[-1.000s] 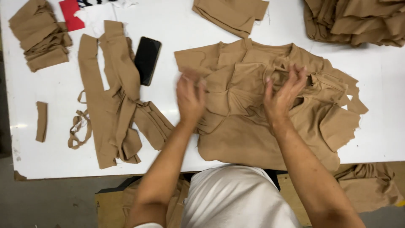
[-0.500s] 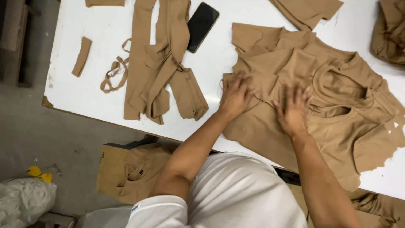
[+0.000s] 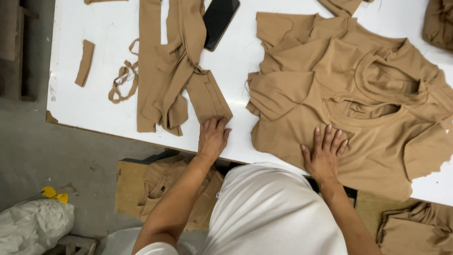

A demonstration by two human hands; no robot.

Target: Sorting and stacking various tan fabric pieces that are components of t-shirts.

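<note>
Left hand (image 3: 213, 137) shifted to strip pile (image 3: 175, 71) edge; right hand (image 3: 324, 153) flat on garment (image 3: 349, 99)

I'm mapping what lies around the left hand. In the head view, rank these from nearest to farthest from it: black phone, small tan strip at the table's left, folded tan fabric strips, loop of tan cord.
1. Folded tan fabric strips: touching the left hand at their lower end.
2. Loop of tan cord: up and left.
3. Black phone: straight up, near the top edge.
4. Small tan strip: far left.

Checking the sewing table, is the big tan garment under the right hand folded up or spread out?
Spread out. The tan garment lies flat but rumpled across the white table, neckline showing, right hand pressed on it.
</note>
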